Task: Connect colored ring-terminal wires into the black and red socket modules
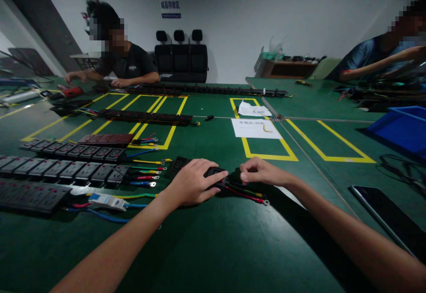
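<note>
My left hand (195,183) lies over a black socket module (178,167) on the green table, its fingers wrapped over the top. From the module's right end run red, green and yellow wires (246,195) with ring terminals. My right hand (258,172) is just right of the module, over the wires, its fingers curled together; whatever they may pinch is too small to make out. Rows of black socket strips (60,171) lie to the left, with coloured wire ends pointing toward my left hand.
A white breaker (108,201) lies at the left. Beyond are long black strips (146,116), paper sheets (256,128) and yellow tape frames. A phone (386,215) and a blue bin (399,128) are at the right. Two people sit across the table.
</note>
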Demonstrator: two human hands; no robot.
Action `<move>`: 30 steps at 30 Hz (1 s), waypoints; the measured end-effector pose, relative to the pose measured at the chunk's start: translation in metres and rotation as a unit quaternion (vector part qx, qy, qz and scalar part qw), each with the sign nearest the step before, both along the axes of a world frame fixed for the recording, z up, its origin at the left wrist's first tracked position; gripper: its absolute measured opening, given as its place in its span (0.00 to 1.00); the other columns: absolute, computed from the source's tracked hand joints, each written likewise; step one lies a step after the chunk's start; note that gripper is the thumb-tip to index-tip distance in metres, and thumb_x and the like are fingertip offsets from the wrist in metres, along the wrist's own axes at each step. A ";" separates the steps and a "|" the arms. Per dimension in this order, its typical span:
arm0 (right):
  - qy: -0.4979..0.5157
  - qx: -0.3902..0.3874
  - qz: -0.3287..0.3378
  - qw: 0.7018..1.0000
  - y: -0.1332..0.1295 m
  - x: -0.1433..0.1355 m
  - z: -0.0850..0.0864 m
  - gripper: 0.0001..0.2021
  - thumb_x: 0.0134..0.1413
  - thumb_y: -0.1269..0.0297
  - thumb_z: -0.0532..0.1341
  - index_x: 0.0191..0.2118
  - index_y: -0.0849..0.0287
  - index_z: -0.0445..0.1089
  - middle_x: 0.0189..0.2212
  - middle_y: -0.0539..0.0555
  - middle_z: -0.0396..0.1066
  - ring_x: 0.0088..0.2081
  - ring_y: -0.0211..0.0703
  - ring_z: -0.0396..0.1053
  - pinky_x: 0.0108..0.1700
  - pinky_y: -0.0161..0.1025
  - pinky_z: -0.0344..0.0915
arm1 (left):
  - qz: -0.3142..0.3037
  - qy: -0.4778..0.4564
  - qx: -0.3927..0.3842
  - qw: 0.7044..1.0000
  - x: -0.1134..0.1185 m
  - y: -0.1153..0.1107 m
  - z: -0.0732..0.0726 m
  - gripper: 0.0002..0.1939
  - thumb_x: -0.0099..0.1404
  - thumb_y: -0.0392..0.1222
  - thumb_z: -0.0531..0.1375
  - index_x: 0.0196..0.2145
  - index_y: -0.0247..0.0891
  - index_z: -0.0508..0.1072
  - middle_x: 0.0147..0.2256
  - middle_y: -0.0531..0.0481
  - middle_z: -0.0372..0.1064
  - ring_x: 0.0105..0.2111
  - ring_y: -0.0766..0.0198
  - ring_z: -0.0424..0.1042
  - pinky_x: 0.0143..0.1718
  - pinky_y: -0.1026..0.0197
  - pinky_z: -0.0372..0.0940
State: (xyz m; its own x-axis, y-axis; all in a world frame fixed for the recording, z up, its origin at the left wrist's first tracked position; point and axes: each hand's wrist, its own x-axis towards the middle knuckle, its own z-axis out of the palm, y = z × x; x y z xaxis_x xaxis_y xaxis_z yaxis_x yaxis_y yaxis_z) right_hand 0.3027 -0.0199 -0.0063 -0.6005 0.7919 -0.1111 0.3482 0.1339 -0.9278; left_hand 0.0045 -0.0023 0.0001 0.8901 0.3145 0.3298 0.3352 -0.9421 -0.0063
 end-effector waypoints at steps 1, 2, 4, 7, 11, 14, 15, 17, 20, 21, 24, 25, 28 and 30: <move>-0.005 0.002 0.001 1.000 0.000 0.000 0.000 0.26 0.56 0.41 0.65 0.24 0.61 0.70 0.20 0.46 0.59 0.23 0.33 0.53 0.25 0.35 0.46 | 0.000 -0.002 0.001 1.000 0.000 0.000 0.000 0.24 0.74 0.49 0.56 0.64 0.41 0.66 0.56 0.37 0.68 0.54 0.48 0.68 0.54 0.42 0.66; -0.009 0.004 0.002 1.000 0.000 -0.001 0.000 0.26 0.57 0.41 0.65 0.24 0.61 0.70 0.20 0.46 0.59 0.23 0.33 0.52 0.25 0.35 0.46 | 0.000 -0.003 0.001 1.000 0.000 0.000 0.000 0.24 0.74 0.49 0.56 0.64 0.41 0.67 0.56 0.37 0.68 0.54 0.48 0.68 0.54 0.42 0.66; -0.016 0.009 0.002 1.000 0.000 -0.003 0.001 0.26 0.57 0.41 0.64 0.24 0.61 0.70 0.19 0.45 0.58 0.22 0.33 0.52 0.24 0.34 0.45 | 0.000 -0.003 0.001 1.000 0.000 0.000 0.000 0.24 0.74 0.49 0.56 0.64 0.41 0.67 0.56 0.37 0.68 0.54 0.48 0.68 0.54 0.42 0.66; -0.023 0.014 0.002 1.000 -0.001 -0.006 0.003 0.26 0.58 0.41 0.64 0.23 0.61 0.69 0.18 0.45 0.57 0.21 0.32 0.51 0.23 0.34 0.44 | 0.001 -0.001 0.000 1.000 0.000 0.000 -0.001 0.24 0.74 0.50 0.56 0.64 0.41 0.66 0.56 0.36 0.68 0.55 0.47 0.68 0.54 0.42 0.66; -0.029 0.020 -0.004 0.999 -0.001 -0.009 0.004 0.27 0.58 0.40 0.63 0.22 0.61 0.68 0.18 0.44 0.55 0.21 0.32 0.50 0.23 0.34 0.44 | 0.002 -0.001 0.000 1.000 0.000 0.000 0.000 0.24 0.75 0.50 0.55 0.64 0.41 0.67 0.56 0.36 0.68 0.55 0.47 0.68 0.54 0.41 0.66; -0.015 0.039 -0.045 0.998 0.000 -0.006 0.000 0.28 0.58 0.39 0.62 0.23 0.62 0.71 0.17 0.45 0.56 0.21 0.32 0.50 0.24 0.34 0.45 | 0.004 0.000 -0.003 1.000 0.000 -0.001 0.000 0.24 0.74 0.49 0.56 0.65 0.42 0.66 0.56 0.37 0.68 0.55 0.48 0.68 0.54 0.42 0.66; -0.005 0.043 -0.067 0.997 0.000 -0.005 -0.002 0.28 0.59 0.38 0.62 0.24 0.62 0.73 0.17 0.45 0.56 0.21 0.32 0.51 0.24 0.34 0.45 | 0.004 0.000 -0.003 1.000 0.000 -0.001 0.001 0.24 0.74 0.49 0.56 0.64 0.42 0.66 0.56 0.37 0.68 0.55 0.48 0.68 0.54 0.42 0.66; 0.027 0.039 -0.118 0.992 0.002 -0.003 -0.006 0.27 0.59 0.38 0.61 0.29 0.62 0.76 0.17 0.45 0.57 0.20 0.33 0.52 0.24 0.35 0.45 | 0.005 0.000 -0.002 1.000 0.000 -0.001 0.001 0.24 0.74 0.48 0.57 0.64 0.42 0.67 0.56 0.37 0.68 0.55 0.48 0.68 0.54 0.42 0.67; 0.098 0.012 -0.201 0.975 0.003 -0.003 -0.011 0.23 0.57 0.41 0.64 0.35 0.61 0.77 0.17 0.46 0.60 0.20 0.34 0.55 0.23 0.35 0.46 | 0.016 0.000 0.008 1.000 -0.001 0.000 -0.001 0.24 0.73 0.47 0.58 0.64 0.41 0.66 0.56 0.36 0.68 0.55 0.47 0.68 0.54 0.42 0.67; 0.118 -0.001 -0.223 0.968 0.004 -0.004 -0.012 0.22 0.56 0.43 0.65 0.36 0.61 0.77 0.17 0.46 0.61 0.20 0.34 0.56 0.23 0.35 0.46 | 0.021 -0.001 0.013 1.000 -0.001 0.000 -0.001 0.24 0.73 0.46 0.58 0.64 0.41 0.66 0.56 0.36 0.67 0.55 0.47 0.67 0.54 0.42 0.67; 0.163 -0.042 -0.272 0.947 0.005 -0.007 -0.012 0.17 0.54 0.49 0.66 0.38 0.60 0.76 0.16 0.46 0.63 0.19 0.35 0.59 0.21 0.34 0.46 | 0.036 -0.012 0.023 0.999 -0.002 0.002 -0.003 0.24 0.72 0.45 0.59 0.63 0.40 0.67 0.56 0.36 0.67 0.55 0.47 0.67 0.53 0.41 0.67; 0.176 -0.052 -0.283 0.941 0.005 -0.008 -0.012 0.15 0.54 0.51 0.66 0.40 0.59 0.75 0.16 0.46 0.63 0.19 0.35 0.60 0.21 0.34 0.46 | 0.041 -0.017 0.024 0.999 -0.003 0.003 -0.004 0.23 0.72 0.44 0.59 0.63 0.40 0.67 0.55 0.36 0.67 0.55 0.47 0.67 0.53 0.41 0.67; 0.206 -0.078 -0.306 0.926 0.006 -0.007 -0.013 0.13 0.52 0.57 0.64 0.41 0.58 0.73 0.16 0.45 0.64 0.19 0.35 0.61 0.20 0.32 0.48 | 0.065 -0.032 0.023 0.997 -0.004 0.005 -0.005 0.24 0.72 0.43 0.60 0.63 0.40 0.67 0.55 0.36 0.67 0.55 0.46 0.67 0.53 0.41 0.67; 0.228 -0.091 -0.314 0.917 0.007 -0.006 -0.014 0.12 0.50 0.59 0.64 0.41 0.58 0.72 0.17 0.45 0.65 0.20 0.35 0.60 0.21 0.31 0.49 | 0.089 -0.043 0.022 0.995 -0.005 0.007 -0.006 0.24 0.71 0.43 0.61 0.63 0.40 0.67 0.55 0.36 0.67 0.55 0.46 0.67 0.52 0.41 0.67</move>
State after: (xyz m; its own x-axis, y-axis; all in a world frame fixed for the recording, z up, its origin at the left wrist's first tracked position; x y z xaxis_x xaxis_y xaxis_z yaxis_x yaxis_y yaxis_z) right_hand 0.2972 -0.0132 -0.0201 -0.0481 0.9909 -0.1255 -0.1267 -0.1307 -0.9833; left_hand 0.0000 0.0043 -0.0055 0.7894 0.4493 0.4184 0.4985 -0.8668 -0.0097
